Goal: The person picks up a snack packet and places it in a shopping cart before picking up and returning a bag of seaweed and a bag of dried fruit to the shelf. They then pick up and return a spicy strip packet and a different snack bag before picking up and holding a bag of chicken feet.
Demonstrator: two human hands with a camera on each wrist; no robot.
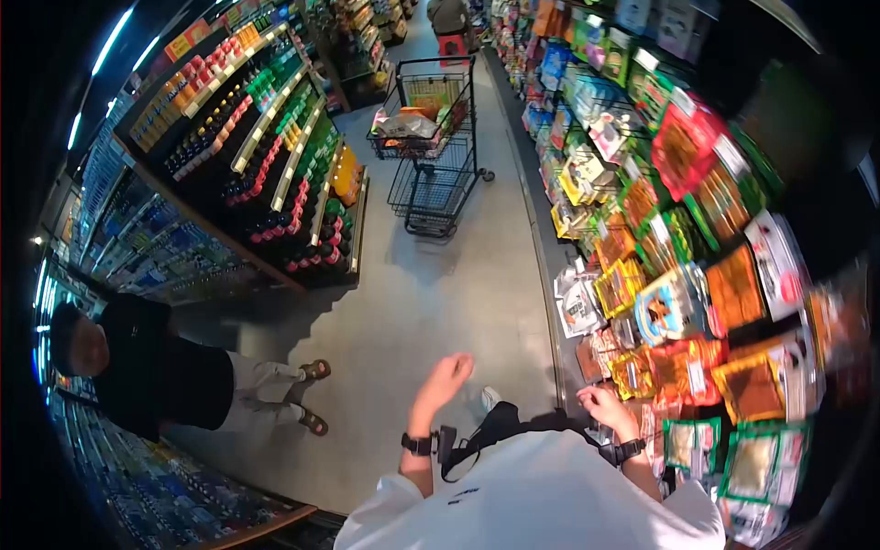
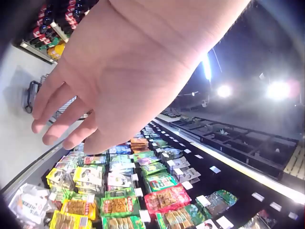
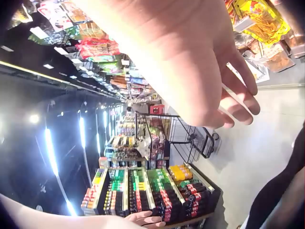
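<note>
My left hand point(image 1: 446, 378) hangs over the grey floor in the head view, holding nothing. In the left wrist view the same hand point(image 2: 109, 81) shows its palm, fingers loosely bent. The right hand point(image 1: 605, 408) is beside the shelf of packaged snacks point(image 1: 678, 367), apart from the packs. Seen from the right wrist, that hand point(image 3: 200, 71) has relaxed, slightly bent fingers and an empty palm. Farther ahead stands a black shopping cart point(image 1: 438, 183) with goods in its upper basket, touched by neither hand.
Drink shelves point(image 1: 266, 156) with bottles stand at the left of the aisle. A person in a dark shirt point(image 1: 174, 367) stands at the lower left. Another person point(image 1: 449, 20) is near a red stool point(image 1: 450, 48) beyond the cart. Grey floor point(image 1: 431, 302) lies between the shelves.
</note>
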